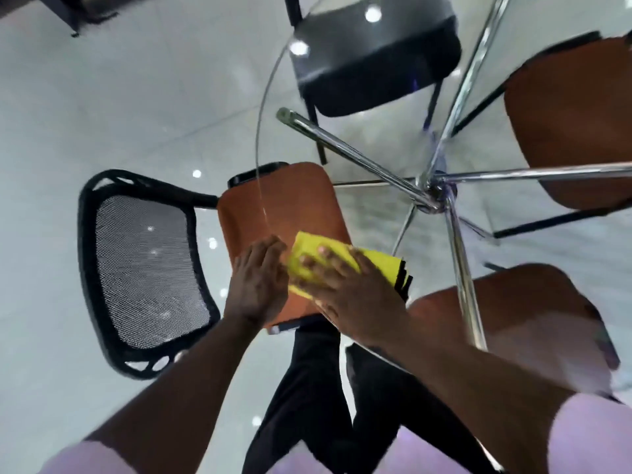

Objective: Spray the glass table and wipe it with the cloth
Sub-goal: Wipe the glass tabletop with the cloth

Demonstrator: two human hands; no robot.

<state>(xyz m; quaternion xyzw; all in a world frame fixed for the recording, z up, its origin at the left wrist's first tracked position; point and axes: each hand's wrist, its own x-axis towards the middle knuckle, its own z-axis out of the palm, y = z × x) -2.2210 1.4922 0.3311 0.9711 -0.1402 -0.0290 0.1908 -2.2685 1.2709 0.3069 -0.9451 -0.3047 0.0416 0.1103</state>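
Note:
A round glass table (pixel 376 213) with chrome legs (pixel 434 196) under it fills the right half of the view; its curved edge (pixel 261 186) runs down toward my hands. A folded yellow cloth (pixel 314 248) with a dark trim lies on the glass near that edge. My right hand (pixel 349 295) presses flat on the cloth with fingers spread. My left hand (pixel 256 282) rests at the table's rim just left of the cloth, fingers together, touching the cloth's left side. No spray bottle is in view.
An orange-seated chair with a black mesh back (pixel 143 268) stands at the table's left edge. A black chair (pixel 372 63) is at the far side, and orange seats show at the right (pixel 574 124) and near right (pixel 513 319). My dark trousers (pixel 314 405) are below.

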